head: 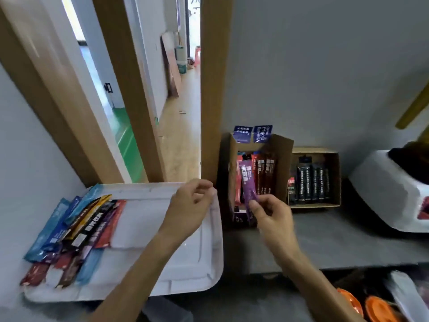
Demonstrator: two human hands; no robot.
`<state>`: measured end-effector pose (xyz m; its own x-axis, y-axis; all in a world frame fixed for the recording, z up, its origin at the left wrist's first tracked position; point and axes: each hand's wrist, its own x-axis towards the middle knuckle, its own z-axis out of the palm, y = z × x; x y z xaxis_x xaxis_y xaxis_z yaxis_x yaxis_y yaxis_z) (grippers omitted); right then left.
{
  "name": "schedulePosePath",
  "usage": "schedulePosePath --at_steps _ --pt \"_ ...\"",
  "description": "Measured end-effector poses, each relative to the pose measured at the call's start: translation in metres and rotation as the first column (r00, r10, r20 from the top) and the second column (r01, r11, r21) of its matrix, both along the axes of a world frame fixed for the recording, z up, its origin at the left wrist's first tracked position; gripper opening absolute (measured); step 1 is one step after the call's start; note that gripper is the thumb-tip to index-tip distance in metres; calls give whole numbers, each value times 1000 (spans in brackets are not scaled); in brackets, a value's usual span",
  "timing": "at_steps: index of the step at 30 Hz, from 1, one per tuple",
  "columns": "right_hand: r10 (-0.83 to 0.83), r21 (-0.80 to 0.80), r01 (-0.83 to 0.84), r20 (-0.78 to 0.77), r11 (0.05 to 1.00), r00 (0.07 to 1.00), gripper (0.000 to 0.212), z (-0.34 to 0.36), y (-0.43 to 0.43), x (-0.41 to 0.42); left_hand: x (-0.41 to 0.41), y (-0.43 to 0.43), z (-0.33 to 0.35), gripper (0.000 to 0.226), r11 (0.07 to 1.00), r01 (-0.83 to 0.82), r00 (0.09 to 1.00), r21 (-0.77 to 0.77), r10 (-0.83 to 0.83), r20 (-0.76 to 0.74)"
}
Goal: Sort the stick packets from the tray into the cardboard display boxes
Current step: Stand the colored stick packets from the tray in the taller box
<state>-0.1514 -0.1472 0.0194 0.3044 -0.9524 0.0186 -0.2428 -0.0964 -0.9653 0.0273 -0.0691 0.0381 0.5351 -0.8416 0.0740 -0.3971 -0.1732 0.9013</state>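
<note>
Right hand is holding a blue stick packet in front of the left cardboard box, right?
No, the packet is purple, not blue, as the head view shows. The right hand does hold it in front of the left cardboard box.

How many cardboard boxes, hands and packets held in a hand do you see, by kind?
Cardboard boxes: 2 (left box, right box)
Hands: 2 (left hand, right hand)
Packets held in a hand: 1 (purple packet, pinched by the right hand)
Total: 5
</note>
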Motion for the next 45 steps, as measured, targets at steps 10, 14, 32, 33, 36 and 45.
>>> schedulePosePath --at_steps 10,14,32,33,36,45 --pt "-54 -28 52 -91 998 994 9 -22 -46 12 -37 -49 -10 22 1000 27 999 -13 -27 -26" --pt "32 -71 -45 -184 996 982 4 -24 -56 21 -38 -51 -12 22 1000 12 999 -10 -12 -40" --pt "-3 -320 -125 -371 939 928 13 -28 -69 26 -37 -53 -21 24 1000 3 1000 1 -3 -22" --pt "0 -316 -133 -387 939 922 14 -27 -69 27 -37 -53 -22 24 1000 2 1000 3 -2 -24" --pt "4 -312 -140 -400 940 916 13 -26 -69 30 -37 -54 -23 26 1000 1 1000 9 -1 -24" --pt "-70 -339 -109 -474 934 878 15 -24 -65 31 -35 -54 -24 28 1000 5 1000 26 -5 -19"
